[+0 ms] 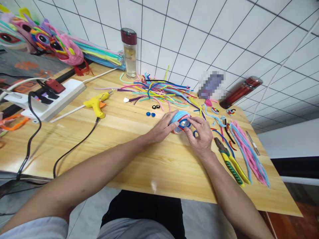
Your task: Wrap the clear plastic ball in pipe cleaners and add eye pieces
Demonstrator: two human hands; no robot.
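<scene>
A rounded clear piece (179,117), partly covered in light blue pipe cleaner with red edging, sits between both hands above the table. My left hand (162,127) is closed around its left side, thumb on the front. On its face lies a blue pipe-cleaner ring (184,123), which the thumb and fingers of my right hand (200,134) pinch at its right side. Just beyond my left hand are two blue discs (151,114) and two small black discs (156,107). A blue pipe cleaner (228,144) curves beside my right hand.
Pliers (230,162) and pink and blue pipe cleaners (251,152) lie to the right. A yellow glue gun (96,103) and power strip (57,99) are left. Loose pipe cleaners (159,88), a glass bottle (130,54) and a red flask (240,92) stand toward the tiled wall.
</scene>
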